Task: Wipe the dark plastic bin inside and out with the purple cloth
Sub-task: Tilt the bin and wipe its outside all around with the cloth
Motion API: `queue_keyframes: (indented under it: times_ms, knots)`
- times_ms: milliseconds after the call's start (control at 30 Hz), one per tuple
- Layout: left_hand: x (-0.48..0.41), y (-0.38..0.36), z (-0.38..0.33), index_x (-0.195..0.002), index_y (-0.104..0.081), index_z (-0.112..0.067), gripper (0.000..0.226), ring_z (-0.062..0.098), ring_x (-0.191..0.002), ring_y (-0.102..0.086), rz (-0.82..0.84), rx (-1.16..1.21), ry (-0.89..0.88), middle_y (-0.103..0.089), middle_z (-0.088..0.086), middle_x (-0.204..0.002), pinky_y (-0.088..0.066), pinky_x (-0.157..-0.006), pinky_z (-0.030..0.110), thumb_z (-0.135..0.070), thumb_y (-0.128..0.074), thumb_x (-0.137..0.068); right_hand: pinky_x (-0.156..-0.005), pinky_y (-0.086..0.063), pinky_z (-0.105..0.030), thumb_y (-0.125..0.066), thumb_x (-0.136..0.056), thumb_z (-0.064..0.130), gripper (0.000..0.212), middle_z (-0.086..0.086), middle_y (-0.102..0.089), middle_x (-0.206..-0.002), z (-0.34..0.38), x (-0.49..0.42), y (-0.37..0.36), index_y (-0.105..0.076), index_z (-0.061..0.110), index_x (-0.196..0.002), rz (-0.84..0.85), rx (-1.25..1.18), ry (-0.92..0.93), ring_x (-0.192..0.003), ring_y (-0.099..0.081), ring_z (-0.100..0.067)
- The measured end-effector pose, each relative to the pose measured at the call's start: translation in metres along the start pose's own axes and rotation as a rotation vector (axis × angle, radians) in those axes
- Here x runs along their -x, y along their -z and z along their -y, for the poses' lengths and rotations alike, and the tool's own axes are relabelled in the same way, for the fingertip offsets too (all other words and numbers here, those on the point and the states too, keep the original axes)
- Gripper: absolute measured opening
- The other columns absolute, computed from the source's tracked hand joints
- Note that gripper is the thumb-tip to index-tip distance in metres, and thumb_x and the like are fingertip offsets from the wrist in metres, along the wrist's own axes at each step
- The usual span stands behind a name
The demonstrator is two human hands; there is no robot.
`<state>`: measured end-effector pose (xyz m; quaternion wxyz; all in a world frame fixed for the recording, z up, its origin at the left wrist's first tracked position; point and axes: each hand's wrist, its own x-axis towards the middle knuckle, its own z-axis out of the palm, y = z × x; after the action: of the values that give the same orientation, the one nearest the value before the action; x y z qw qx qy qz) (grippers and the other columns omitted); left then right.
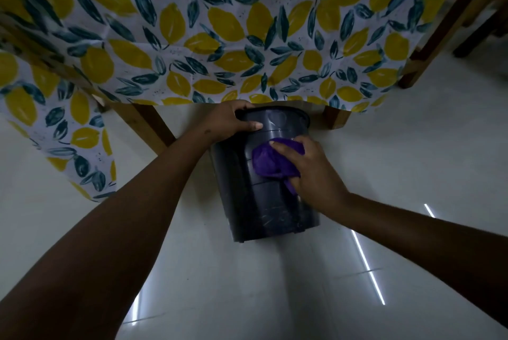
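Purple cloth (270, 159) pressed on bin (264, 202).

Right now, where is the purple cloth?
In the head view, the purple cloth sits just right of centre, pressed by the right hand against the outer wall of the dark plastic bin, below the left hand gripping the rim.

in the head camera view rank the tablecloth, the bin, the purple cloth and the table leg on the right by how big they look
1. Tablecloth, filling the top of the view.
2. Bin.
3 and 4. Table leg and purple cloth: unsure. The leg sits farther away, and the right hand hides part of the cloth.
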<state>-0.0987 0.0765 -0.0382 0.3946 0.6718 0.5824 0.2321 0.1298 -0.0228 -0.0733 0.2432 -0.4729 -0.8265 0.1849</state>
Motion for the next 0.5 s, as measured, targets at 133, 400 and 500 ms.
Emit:
queue_keyframes:
  times_ms: [133,400,500]
  knots:
    - [-0.005,0.009,-0.001,-0.119,-0.061,-0.017,0.054,0.018,-0.111,-0.058,0.103,-0.121,0.035,-0.061,0.003,-0.123,-0.048,-0.090,0.034,-0.035,-0.081,-0.072,-0.089,-0.047,-0.049,-0.073,-0.066,0.008,0.088,-0.012,-0.038,-0.135,0.018,0.022,-0.011,-0.033,0.037,-0.139,0.094,0.190,0.164,-0.115,-0.040,-0.033]
    - [-0.002,-0.003,-0.011,-0.112,-0.059,-0.025,0.042,0.013,-0.105,-0.056,0.119,-0.157,0.000,-0.059,-0.005,-0.111,-0.041,-0.078,0.021,-0.039,-0.077,-0.076,-0.091,-0.043,-0.042,-0.071,-0.063,0.006,0.086,-0.013,-0.042,-0.132,0.011,0.010,-0.002,-0.039,0.037,-0.137,0.064,0.122,0.194,-0.112,-0.041,-0.031]
    - [-0.001,0.001,-0.008,-0.108,-0.060,-0.025,0.041,0.017,-0.106,-0.058,0.117,-0.159,-0.003,-0.063,0.000,-0.113,-0.045,-0.085,0.028,-0.042,-0.078,-0.075,-0.100,-0.039,-0.035,-0.066,-0.070,0.001,0.073,-0.016,-0.042,-0.125,-0.015,-0.015,0.007,-0.047,0.028,-0.135,-0.111,-0.064,-0.019,-0.112,-0.045,-0.032]
